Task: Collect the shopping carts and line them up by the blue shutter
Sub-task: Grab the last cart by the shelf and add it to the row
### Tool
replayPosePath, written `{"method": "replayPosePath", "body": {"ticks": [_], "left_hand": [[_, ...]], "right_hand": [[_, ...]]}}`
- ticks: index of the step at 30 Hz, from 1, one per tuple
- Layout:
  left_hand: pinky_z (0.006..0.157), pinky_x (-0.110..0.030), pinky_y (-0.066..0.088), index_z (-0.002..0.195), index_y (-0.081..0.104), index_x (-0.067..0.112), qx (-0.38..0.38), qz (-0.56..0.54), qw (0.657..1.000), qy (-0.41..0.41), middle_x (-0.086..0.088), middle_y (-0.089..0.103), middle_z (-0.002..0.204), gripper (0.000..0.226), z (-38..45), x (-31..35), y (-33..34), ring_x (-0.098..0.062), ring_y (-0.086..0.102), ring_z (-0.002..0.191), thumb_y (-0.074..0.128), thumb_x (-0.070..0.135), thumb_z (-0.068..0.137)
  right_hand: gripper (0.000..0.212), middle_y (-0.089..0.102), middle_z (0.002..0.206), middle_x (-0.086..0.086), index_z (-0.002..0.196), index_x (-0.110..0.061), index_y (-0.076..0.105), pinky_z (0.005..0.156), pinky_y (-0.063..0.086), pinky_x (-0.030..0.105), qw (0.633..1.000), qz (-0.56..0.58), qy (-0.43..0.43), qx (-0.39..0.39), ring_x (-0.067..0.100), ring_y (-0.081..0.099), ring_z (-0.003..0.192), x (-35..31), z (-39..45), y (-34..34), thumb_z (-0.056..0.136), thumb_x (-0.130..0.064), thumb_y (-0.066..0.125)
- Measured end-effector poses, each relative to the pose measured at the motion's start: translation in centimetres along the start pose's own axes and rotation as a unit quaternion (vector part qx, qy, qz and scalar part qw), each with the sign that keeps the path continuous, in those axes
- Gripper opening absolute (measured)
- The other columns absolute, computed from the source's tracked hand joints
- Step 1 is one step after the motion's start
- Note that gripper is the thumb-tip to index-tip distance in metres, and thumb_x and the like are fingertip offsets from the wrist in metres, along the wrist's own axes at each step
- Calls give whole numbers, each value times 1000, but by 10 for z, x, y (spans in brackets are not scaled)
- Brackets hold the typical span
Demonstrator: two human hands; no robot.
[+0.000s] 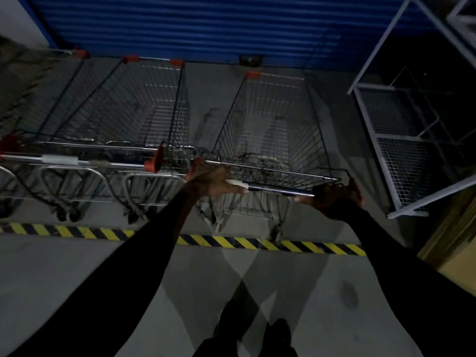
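A wire shopping cart (270, 130) with red corner caps stands in front of me, its nose close to the blue shutter (193, 24). My left hand (213, 182) grips the left end of its handle bar (273, 188). My right hand (332, 195) grips the right end. To the left, a second cart (144, 109) stands parallel, facing the shutter, with a gap between the two. A third cart (38, 99) sits further left, partly cut off by the frame edge. Both my arms wear black sleeves.
A white metal rack (401, 140) with mesh shelves stands close on the right of the held cart. A yellow-and-black hazard stripe (231, 240) crosses the grey floor under the carts' rear wheels. A yellowish surface (453, 264) shows at the right edge. My feet (257, 331) are behind the stripe.
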State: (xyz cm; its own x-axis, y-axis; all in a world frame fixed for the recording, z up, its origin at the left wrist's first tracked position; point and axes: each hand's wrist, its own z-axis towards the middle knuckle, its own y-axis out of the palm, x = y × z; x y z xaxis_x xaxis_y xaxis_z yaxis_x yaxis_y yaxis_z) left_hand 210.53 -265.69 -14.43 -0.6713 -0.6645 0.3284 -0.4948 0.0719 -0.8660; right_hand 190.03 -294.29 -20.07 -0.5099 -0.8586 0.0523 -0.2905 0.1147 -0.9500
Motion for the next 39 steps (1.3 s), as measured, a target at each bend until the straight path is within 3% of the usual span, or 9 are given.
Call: {"method": "replayPosePath", "body": {"ticks": [4,7,14,18,21,25,29,32,39], "left_hand": [[124,-58,22,74,56,29,18,96,995,-11,2,76,108,85,36,-18,11,-28,67,123,38,111,64],[119,-57,33,58,53,24,35,96,995,-9,12,58,66,99,41,-30,16,-24,72,99,24,118,55],[128,-61,17,78,71,40,66,130,989,-8,10,80,99,96,45,-53,24,-19,71,118,18,117,59],[129,-60,17,67,70,38,80,132,988,-8,13,63,62,86,42,-65,22,-19,74,101,26,113,66],[128,-61,19,89,83,39,88,147,985,-13,18,57,60,117,38,-71,20,-17,74,99,5,118,55],[129,-57,16,61,64,24,93,120,988,-25,14,47,54,96,32,-67,19,-17,66,81,26,112,69],[120,-52,37,65,62,25,120,119,985,-27,10,60,64,87,29,-67,26,-20,74,91,36,107,73],[115,-45,37,97,79,30,167,144,975,-27,5,81,97,91,31,-71,37,-18,75,102,34,107,79],[98,-48,45,123,70,25,253,116,959,50,-3,73,123,62,28,-59,64,-32,63,116,48,75,92]], "right_hand": [[89,68,87,-7,68,-34,56,117,34,51,999,11,-20,24,24,72,107,-7,1,-2,71,-111,12],[92,75,105,-7,86,-39,70,126,21,58,999,-15,-12,32,23,69,114,-10,8,-2,73,-110,13],[95,75,118,-6,83,-42,61,125,25,62,999,22,-27,-7,26,67,120,-18,25,2,63,-114,2],[115,75,123,-9,114,-43,72,127,17,58,1000,5,-24,-5,22,67,122,-33,26,-8,60,-113,-2],[117,76,120,-10,114,-43,72,124,22,50,1000,2,-21,11,19,68,120,-46,22,-19,58,-113,-4],[71,73,105,-6,87,-39,60,99,35,36,998,27,-45,24,18,69,115,-55,8,-36,84,-100,23],[45,71,104,-4,83,-40,56,92,31,32,998,38,-35,21,20,67,118,-60,3,-37,97,-81,45],[62,71,96,-8,75,-39,50,104,40,37,995,72,-40,51,23,71,112,-56,7,-28,86,-98,32],[63,72,135,-9,131,-37,70,116,30,41,992,14,-50,111,19,66,129,-51,6,-21,95,-83,49]]}}
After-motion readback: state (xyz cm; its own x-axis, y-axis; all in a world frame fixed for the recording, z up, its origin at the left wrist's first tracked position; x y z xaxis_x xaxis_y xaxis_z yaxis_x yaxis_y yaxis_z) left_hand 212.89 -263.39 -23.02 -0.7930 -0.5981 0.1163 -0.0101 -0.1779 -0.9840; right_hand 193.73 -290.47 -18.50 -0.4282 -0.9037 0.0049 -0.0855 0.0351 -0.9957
